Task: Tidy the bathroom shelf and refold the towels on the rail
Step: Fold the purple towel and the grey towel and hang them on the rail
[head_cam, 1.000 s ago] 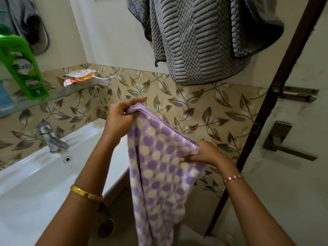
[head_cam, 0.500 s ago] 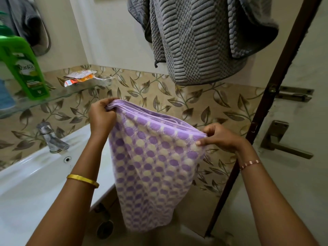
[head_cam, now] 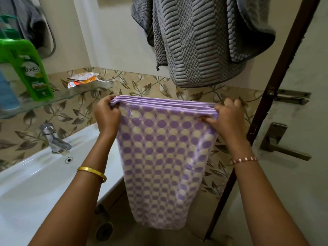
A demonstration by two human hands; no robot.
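Both hands work at one thing in the head view. Left hand point(head_cam: 106, 115) pinches the left end of the purple dotted towel point(head_cam: 165, 157) at its top edge, fingers curled over the stacked folds; right hand point(head_cam: 227, 118) grips the right end the same way, thumb under and fingers over. Held apart at the same height, they draw the top edge taut and level, probably so the layers line up before the next fold or before it goes over a rail. Several lilac hems lie stacked along that edge, so the cloth is already folded several times over. It hangs free below the hands, in front of the leaf-patterned tiles and just right of the white basin point(head_cam: 35, 174), narrowing toward its lower end.

Its weave looks soft and thin, with purple and cream dots in a close grid. Above it a grey towel point(head_cam: 195, 41) hangs bunched and uneven, thick, ribbed and waffled; it seems still to need refolding. On the glass shelf point(head_cam: 58, 99) at left stand a green plastic bottle point(head_cam: 26, 68) and a blue one partly cut off, with crumpled sachets point(head_cam: 83, 79) lying further along, likely still to be tidied. A chrome tap point(head_cam: 53, 137) stands over the basin.
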